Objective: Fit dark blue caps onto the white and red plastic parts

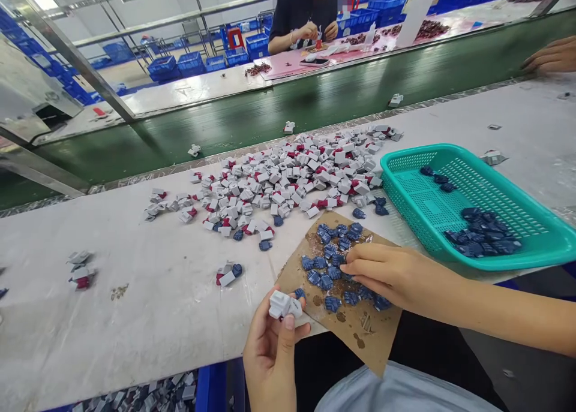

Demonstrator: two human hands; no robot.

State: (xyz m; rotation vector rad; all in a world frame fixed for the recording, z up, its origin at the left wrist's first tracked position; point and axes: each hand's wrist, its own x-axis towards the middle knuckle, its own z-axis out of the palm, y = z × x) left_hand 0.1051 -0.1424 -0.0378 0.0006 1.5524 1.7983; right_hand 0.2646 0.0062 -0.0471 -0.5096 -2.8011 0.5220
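My left hand (272, 352) is closed around a small white plastic part (284, 304) at the table's front edge. My right hand (396, 274) rests on a brown cardboard sheet (360, 334), its fingers curled over several small blue parts (330, 259) lying there; whether it holds one is hidden. A big heap of white and red parts (292, 181) covers the table behind the cardboard.
A teal basket (405, 187) with blue parts stands at the right. A green conveyor belt (270, 115) runs behind the table. A person works opposite at a pink mat (288, 64); another person's hand (553, 57) lies at far right. Blue crates stand behind.
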